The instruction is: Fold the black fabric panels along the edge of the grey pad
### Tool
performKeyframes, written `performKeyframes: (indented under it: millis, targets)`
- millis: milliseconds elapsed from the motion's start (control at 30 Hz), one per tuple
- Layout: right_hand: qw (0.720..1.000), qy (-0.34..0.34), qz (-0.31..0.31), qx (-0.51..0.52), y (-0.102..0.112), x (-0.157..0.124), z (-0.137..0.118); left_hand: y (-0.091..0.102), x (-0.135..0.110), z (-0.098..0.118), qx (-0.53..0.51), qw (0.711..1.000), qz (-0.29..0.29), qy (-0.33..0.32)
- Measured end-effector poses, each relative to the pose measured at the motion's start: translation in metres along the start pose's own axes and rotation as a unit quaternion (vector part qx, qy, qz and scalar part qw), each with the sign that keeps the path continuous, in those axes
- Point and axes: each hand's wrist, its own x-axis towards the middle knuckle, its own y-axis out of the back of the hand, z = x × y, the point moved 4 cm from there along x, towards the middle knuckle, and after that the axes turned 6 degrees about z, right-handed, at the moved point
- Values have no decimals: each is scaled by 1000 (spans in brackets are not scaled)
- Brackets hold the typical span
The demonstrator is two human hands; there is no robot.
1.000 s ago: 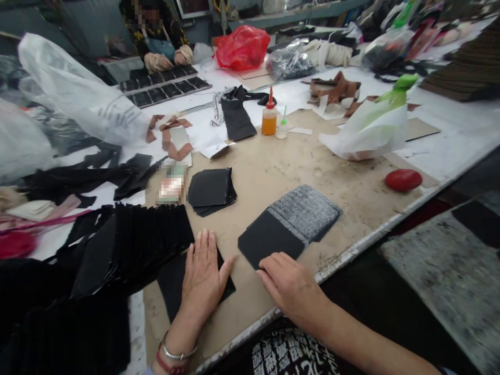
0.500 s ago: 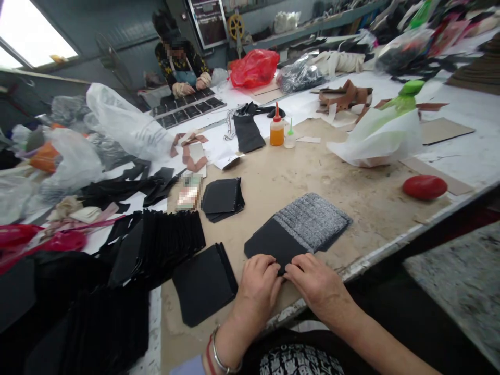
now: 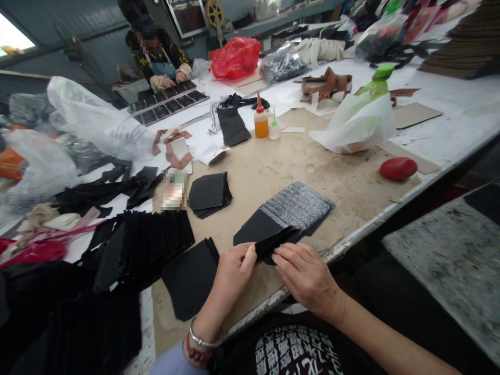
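Black-and-grey panels (image 3: 287, 213) lie in an overlapping stack at the centre of the frame, just right of the middle, with the near edge of one or more lifted between the two hands. Thumb and forefinger of the left hand (image 3: 234, 265) are pinched on the left end of that raised edge, while the fingers of the right hand (image 3: 307, 273) are bunched at its right end; whether these grip the edge or only touch it cannot be told. Half a second ago the fingertips nearly met at the near corner and the stack lay flat; now the hands are farther apart, the edge stands up in a dark fold, and the grey part shows stepped bands. One second ago the left hand was spread flat on the black pile (image 3: 187, 284) at lower left, which now lies free beside the left forearm. Above that pile sits a smaller black pile (image 3: 209, 192), and to its left leans a row of black pieces (image 3: 152, 239). Farther out on the worktop (image 3: 292, 161), an orange-filled bottle (image 3: 261, 126) stands at upper centre and a red oval object (image 3: 398, 168) rests at right; at upper left, a co-worker's hands (image 3: 175, 78) are over black pieces laid in rows.
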Motion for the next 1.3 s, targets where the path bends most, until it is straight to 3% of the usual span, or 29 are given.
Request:
performKeyframes:
  millis: [233, 433, 667, 800, 900, 933, 1000, 1067, 1133, 1200, 1300]
  targets:
    - [1000, 2, 27, -6, 2, 14, -1, 0, 5, -8, -46, 998, 10, 41]
    - [998, 3, -44, -45, -11, 1, 1, 2, 7, -10, -32, 999, 17, 39]
    - [995, -25, -52, -76, -15, 13, 7, 6, 13, -11, -11, 998, 49, 44]
    - [988, -72, -95, -94, -25, 19, 17, 24, 14, -11, -29, 995, 95, 26]
    - [982, -103, -128, -97, -32, 18, 23, 51, 7, -1, -64, 988, 129, -61]
    - [980, -112, -136, -92, -33, 18, 25, 57, 3, 4, -61, 987, 110, -99]
    - [977, -135, -153, -68, -33, 18, 28, 58, -9, 10, -23, 987, 18, -159]
    - [972, -156, -169, -41, -33, 17, 31, 46, -23, 9, 36, 977, -98, -188]
    - [972, -155, -175, -22, -31, 16, 33, 30, -37, 4, 87, 961, -174, -195]
    - [976, -140, -168, -7, -29, 14, 32, 18, -46, -1, 115, 955, -188, -197]
    - [980, -137, -139, 24, -23, 10, 30, 12, -48, -1, 111, 961, -147, -204]
